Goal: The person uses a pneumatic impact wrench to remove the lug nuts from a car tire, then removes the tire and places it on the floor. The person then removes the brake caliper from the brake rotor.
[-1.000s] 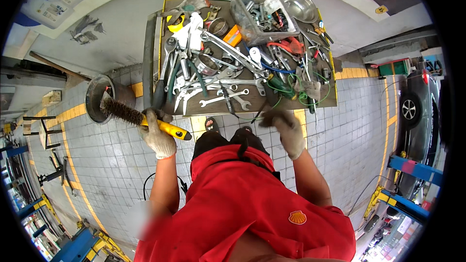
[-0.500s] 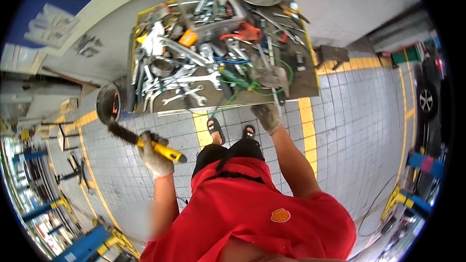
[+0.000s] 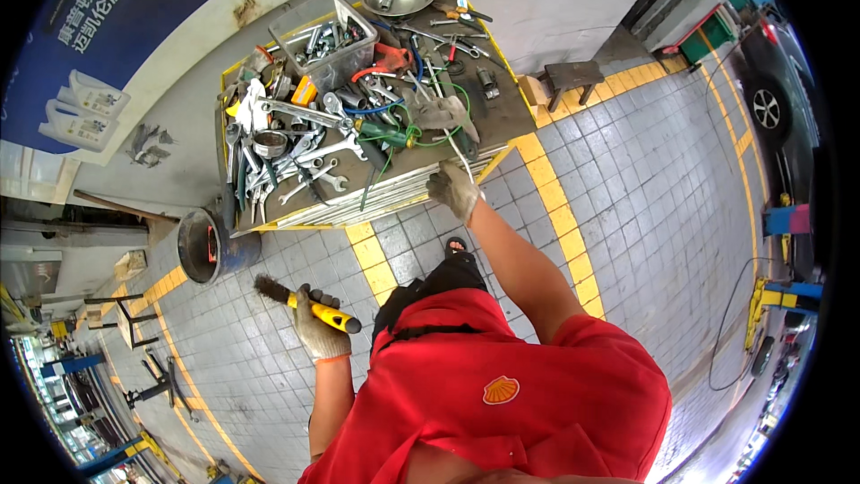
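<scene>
Two gloved hands in view; read the clock over the whole scene, 12 at the top. Your left grip (image 3: 315, 327), at 8, is wrapped around the yellow handle of the brush (image 3: 333, 317), and the glove hides part of that handle. Dark bristles point to 10.

Your right grip (image 3: 454, 188), near centre toward 1, is at the front edge of the desk (image 3: 511, 116). Fingertips are hard to make out; can't tell whether it's spread or pinching something. A thin pale shaft (image 3: 459, 158) overhangs the edge beside that glove, contact unclear.

Desk sits at 11. Tools overlap there, so the lower ones are buried; small parts in the clear bin (image 3: 345, 63) blur together. One sandal (image 3: 455, 246) shows past your shorts; the other foot is hidden. Car (image 3: 779, 116), between 2 and 3, is cut off by the lens rim.

Edges: desk front slants from about 9 up to 1. Bucket (image 3: 240, 255) at 9, just beside its left end; low stool (image 3: 573, 74) at 1 to 2, near its right end. Your widest room is the tiled floor (image 3: 663, 215) from 2 to 4; narrower tile between brush and bucket.
</scene>
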{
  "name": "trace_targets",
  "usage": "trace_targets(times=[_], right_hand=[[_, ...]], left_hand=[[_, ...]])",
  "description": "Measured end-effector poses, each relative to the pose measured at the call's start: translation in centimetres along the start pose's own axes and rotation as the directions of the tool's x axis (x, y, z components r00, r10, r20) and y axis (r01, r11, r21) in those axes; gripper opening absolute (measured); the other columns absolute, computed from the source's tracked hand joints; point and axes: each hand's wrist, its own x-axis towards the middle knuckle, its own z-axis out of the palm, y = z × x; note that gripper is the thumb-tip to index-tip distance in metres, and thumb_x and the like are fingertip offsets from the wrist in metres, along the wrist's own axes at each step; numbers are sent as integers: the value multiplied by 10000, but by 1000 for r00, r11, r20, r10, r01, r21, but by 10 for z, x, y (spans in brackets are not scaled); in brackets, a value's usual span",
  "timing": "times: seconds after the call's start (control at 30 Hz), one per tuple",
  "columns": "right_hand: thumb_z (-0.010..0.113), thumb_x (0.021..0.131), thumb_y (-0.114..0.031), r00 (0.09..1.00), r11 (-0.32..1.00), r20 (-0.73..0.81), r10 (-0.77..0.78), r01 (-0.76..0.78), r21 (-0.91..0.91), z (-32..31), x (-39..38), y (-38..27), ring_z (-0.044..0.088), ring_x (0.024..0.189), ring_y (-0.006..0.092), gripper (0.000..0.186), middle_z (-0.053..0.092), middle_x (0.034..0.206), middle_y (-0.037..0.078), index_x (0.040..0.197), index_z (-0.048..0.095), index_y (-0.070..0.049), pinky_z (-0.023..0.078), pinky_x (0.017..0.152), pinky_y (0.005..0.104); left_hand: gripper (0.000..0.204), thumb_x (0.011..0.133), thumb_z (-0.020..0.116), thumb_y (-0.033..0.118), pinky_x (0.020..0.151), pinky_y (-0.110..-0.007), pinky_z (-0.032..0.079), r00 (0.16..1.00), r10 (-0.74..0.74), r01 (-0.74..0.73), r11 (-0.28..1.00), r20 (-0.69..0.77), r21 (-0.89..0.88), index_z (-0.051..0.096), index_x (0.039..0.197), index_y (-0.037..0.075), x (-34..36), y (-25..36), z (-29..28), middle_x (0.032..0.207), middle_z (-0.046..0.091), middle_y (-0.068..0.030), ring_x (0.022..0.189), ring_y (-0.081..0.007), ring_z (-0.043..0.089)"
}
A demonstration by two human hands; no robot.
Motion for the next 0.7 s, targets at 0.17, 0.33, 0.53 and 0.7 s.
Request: trace_targets(times=[0.17,0.33,0.53,0.7], right_hand=[[694,982,-327,992,997,-128,17,-7,76,21,14,2,694,1010,340,470,653,1201,199,1306,581,-6,600,870,466],[667,988,-270,972,992,-199,-127,121,-43,-8,-12,25,701,822,305,323,687,980,150,1179,621,-14,604,730,432],[647,1024,-361,947,945,-245,-210,132,-300,-55,-92,68,664,565,216,369,688,788,111,1125,637,-7,518,488,348],[657,1024,-424,948,750,-303,-92,-134,-648,-76,-167,64,696,626,243,434,689,800,109,1008,655,10,564,547,373]], left_hand=[[230,1051,629,269,649,-321,515,994,-30,33,999,110,-28,592,1160,70,-12,10,-18,855,602,-24,703,-155,589],[262,1051,634,285,642,-321,522,991,31,-31,1000,131,-5,579,1177,62,-16,19,-70,870,611,-35,707,-161,603],[248,1047,654,273,645,-315,527,1000,-16,17,998,15,-52,575,1167,72,-1,25,-118,873,622,-42,699,-164,612],[244,1057,644,270,635,-317,526,998,-41,42,999,52,-11,564,1173,71,15,17,-120,870,632,-43,697,-168,621]])
